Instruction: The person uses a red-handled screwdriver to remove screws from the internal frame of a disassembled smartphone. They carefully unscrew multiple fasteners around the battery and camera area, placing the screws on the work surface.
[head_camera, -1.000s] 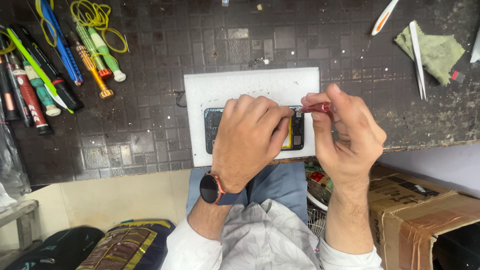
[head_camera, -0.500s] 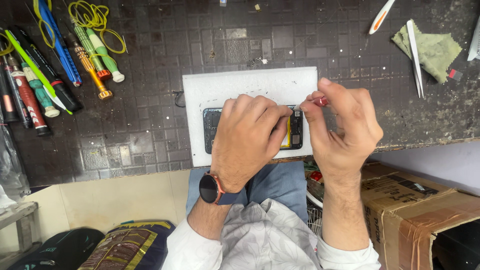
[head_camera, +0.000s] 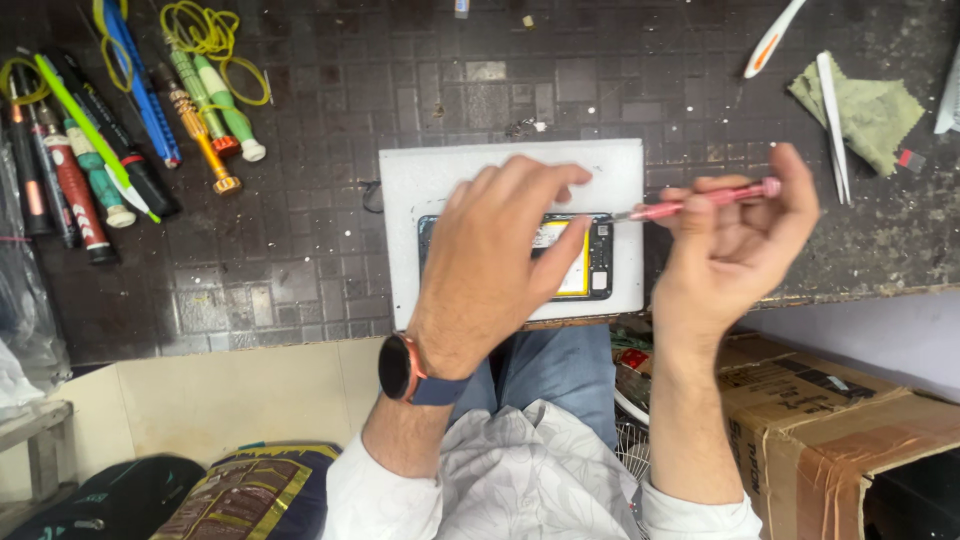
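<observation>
While the left hand (head_camera: 500, 265) lies spread, fingers open, flat over an opened phone (head_camera: 585, 258), pressing it down, the right hand (head_camera: 735, 250) is closed around a pink screwdriver (head_camera: 700, 200), pinched between thumb and fingers with its tip at the phone's upper right corner. The phone rests on a white mat (head_camera: 440, 180) near the front edge of a dark tiled workbench (head_camera: 400, 80). In the single head view, the back cover appears already off: a yellow-edged battery and a dark inner frame are exposed, so opening is judged done, while work on the fasteners at that corner looks in hand; how many screws are out cannot be told, as the left hand hides most of the body. No loose screws or removed parts can be made out on the mat. Surroundings: a row of spare screwdrivers (head_camera: 130, 140) lies well apart to the left, with yellow cord (head_camera: 215, 40) above it; to the right, white tweezers (head_camera: 832, 125) rest across a green cloth (head_camera: 870, 110), and a white prying tool (head_camera: 770, 40) lies near the top edge. A cardboard box (head_camera: 850, 420) stands below the bench on the right. Obstruction noted: only the left hand's own cover over the phone.
</observation>
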